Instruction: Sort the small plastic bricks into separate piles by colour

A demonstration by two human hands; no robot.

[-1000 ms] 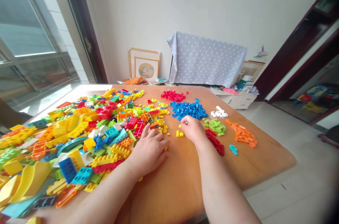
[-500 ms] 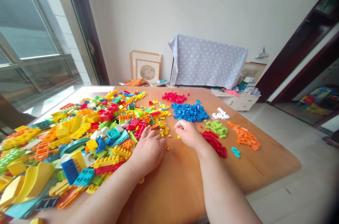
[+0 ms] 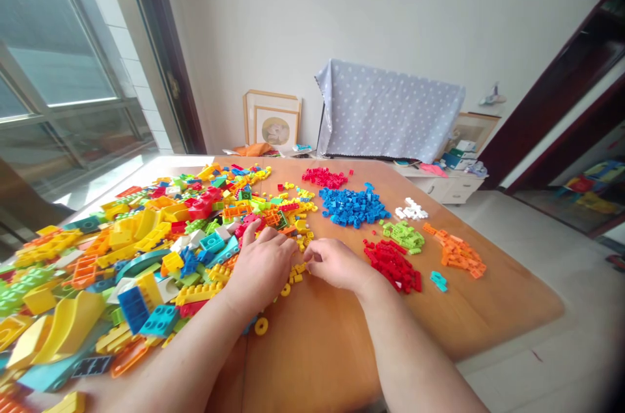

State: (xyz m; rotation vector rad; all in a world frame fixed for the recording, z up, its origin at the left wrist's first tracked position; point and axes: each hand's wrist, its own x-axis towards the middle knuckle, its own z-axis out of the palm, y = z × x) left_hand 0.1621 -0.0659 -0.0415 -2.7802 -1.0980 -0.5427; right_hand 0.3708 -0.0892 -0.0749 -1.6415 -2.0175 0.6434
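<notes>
My left hand (image 3: 266,263) lies palm down over the right edge of a mixed pile of toy building bricks (image 3: 141,237), its fingers spread and touching bricks. Just right of it, my right hand (image 3: 342,263) is low over the table with fingers curled together; whether a small piece sits between the fingertips is hidden. Small yellow bricks (image 3: 297,273) lie between the two hands. A yellow ring-shaped piece (image 3: 261,326) is on the table below my left hand. Beyond my right hand is a heap of small blue bricks (image 3: 354,206).
Sorted by colour on the wooden table (image 3: 312,348) are pink-red bricks (image 3: 324,177), dark red bricks (image 3: 392,264), light green bricks (image 3: 403,236), white bricks (image 3: 411,209), orange bricks (image 3: 456,250) and a few turquoise bricks (image 3: 439,281). A dotted cloth (image 3: 390,110) hangs behind.
My right hand has moved left and down, close to my left hand. My left hand has shifted left and spread its fingers over the bricks; the yellow ring now shows fully.
</notes>
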